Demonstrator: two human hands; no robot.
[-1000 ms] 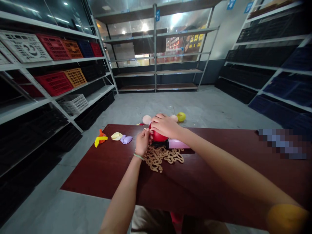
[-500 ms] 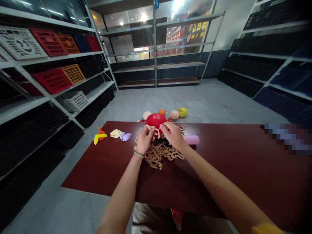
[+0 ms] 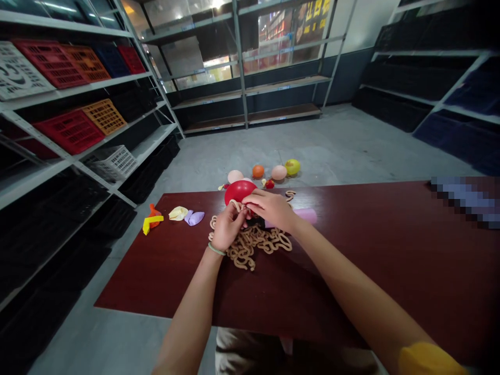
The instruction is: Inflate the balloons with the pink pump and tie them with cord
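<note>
The balloon (image 3: 239,191) is bright red, and the knotted cord (image 3: 250,249) is light tan. The tabletop (image 3: 351,271) is dark red-brown. Beside them lies a pale lilac balloon (image 3: 194,218), and on the floor is an orange balloon (image 3: 258,171).

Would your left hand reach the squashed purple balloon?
Probably yes: the left hand sits near the purple balloon, with only a low loop of tan cord between them on the table.
</note>
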